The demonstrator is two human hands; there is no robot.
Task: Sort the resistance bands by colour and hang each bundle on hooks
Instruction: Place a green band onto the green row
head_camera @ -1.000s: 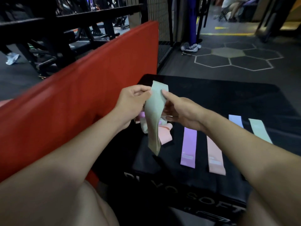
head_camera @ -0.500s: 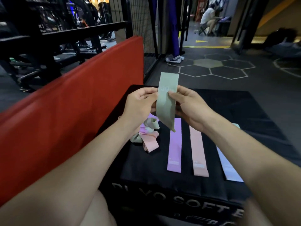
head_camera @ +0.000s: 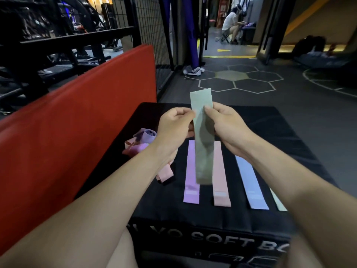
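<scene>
Green band (head_camera: 203, 138) upright, long axis vertical, pinched near its top by left hand (head_camera: 174, 128) and right hand (head_camera: 226, 126) above box (head_camera: 270, 132), hiding parts of purple band (head_camera: 191, 171) and pink band (head_camera: 220, 171) flat beneath.

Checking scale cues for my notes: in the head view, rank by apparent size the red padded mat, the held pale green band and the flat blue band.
1. Red padded mat.
2. Pale green band and flat blue band look alike; the green hangs nearer the camera, so unranked.

Bands (head_camera: 221, 173) in row on box (head_camera: 270, 132) — heap (head_camera: 139, 144) left.
</scene>
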